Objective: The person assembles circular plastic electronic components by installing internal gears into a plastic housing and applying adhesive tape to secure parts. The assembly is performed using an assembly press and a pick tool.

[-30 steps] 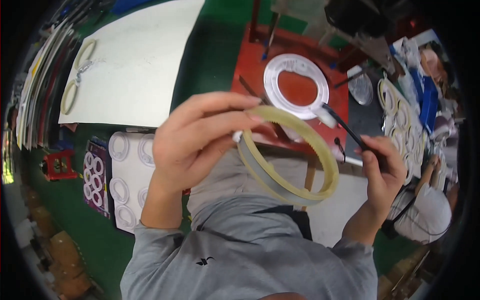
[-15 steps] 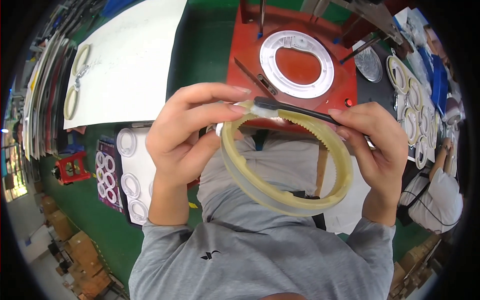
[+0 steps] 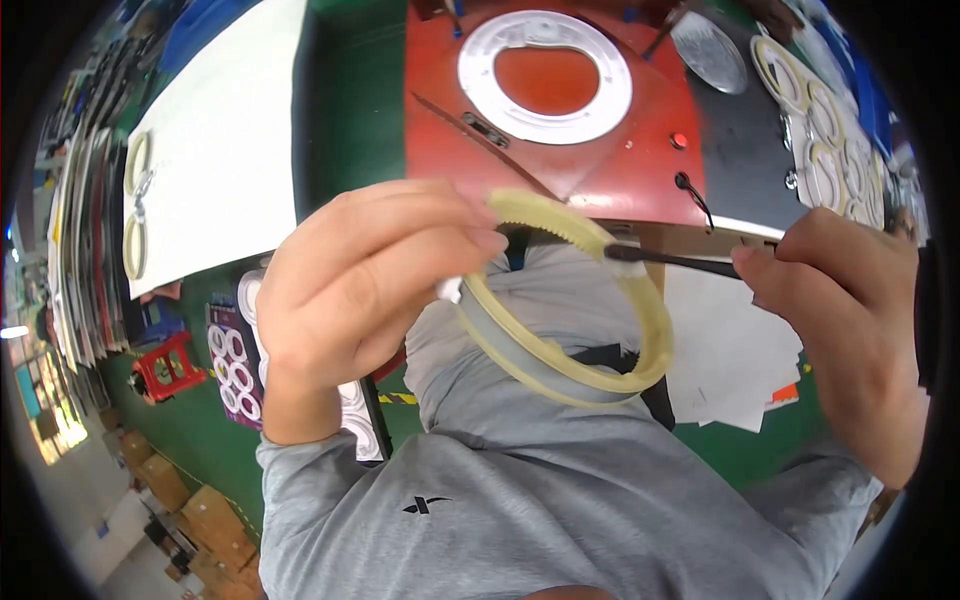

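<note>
My left hand (image 3: 375, 275) pinches the upper left edge of a pale yellow plastic ring (image 3: 655, 350) with fine teeth along its inner rim and a greyish band outside. A scrap of something white (image 3: 450, 290) shows beside those fingertips. The ring hangs tilted in front of my lap. In my right hand (image 3: 840, 310), thumb and fingers close on the handle of a slim black brush (image 3: 690, 262). Its head, with a pale tuft below that looks like bristles, lies against the ring's upper right rim.
Ahead stands a red machine table (image 3: 550, 180) bearing a white ring-shaped part (image 3: 480, 85). Rings lie on a white board (image 3: 225, 150) at left and a panel (image 3: 870, 175) at right. A red stool (image 3: 170, 368) stands left, near boxes (image 3: 205, 520).
The brush head has moved right along the rim, away from my left fingers. My right hand has swung outward to the right. The ring has shifted slightly left, and the view has tilted down.
</note>
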{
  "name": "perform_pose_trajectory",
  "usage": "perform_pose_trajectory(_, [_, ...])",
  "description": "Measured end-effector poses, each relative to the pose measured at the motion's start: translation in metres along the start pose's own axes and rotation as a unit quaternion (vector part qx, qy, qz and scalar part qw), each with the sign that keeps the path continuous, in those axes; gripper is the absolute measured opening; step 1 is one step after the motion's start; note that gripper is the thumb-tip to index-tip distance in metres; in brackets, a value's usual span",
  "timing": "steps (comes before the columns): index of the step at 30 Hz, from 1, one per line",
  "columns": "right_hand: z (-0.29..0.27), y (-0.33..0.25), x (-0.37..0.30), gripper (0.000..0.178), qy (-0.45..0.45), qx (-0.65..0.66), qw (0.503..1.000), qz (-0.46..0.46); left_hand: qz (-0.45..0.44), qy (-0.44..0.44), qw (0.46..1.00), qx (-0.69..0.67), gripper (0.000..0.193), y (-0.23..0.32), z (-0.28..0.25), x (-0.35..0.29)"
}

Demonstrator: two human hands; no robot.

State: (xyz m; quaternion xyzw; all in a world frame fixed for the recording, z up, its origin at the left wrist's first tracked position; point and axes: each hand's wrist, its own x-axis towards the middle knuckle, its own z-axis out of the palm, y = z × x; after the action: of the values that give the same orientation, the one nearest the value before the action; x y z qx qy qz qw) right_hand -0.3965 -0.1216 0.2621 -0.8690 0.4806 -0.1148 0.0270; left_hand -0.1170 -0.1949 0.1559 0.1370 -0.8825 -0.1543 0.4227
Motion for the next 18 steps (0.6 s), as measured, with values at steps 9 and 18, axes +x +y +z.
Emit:
perform_pose_trajectory(9, [-0.009, 0.1, -0.006, 0.021, -0.287, 0.368, 0.883, -0.054, 0.119, -0.107, 0.986, 0.046, 0.029, 0.023, 0.015, 0.036])
perform_pose_trajectory(18, [0.096, 0.183, -0.077, 0.028, 0.295, 0.44, 0.761, 0.375, -0.066, -0.013, 0.998, 0.01, 0.034, 0.005, -0.012, -0.003])
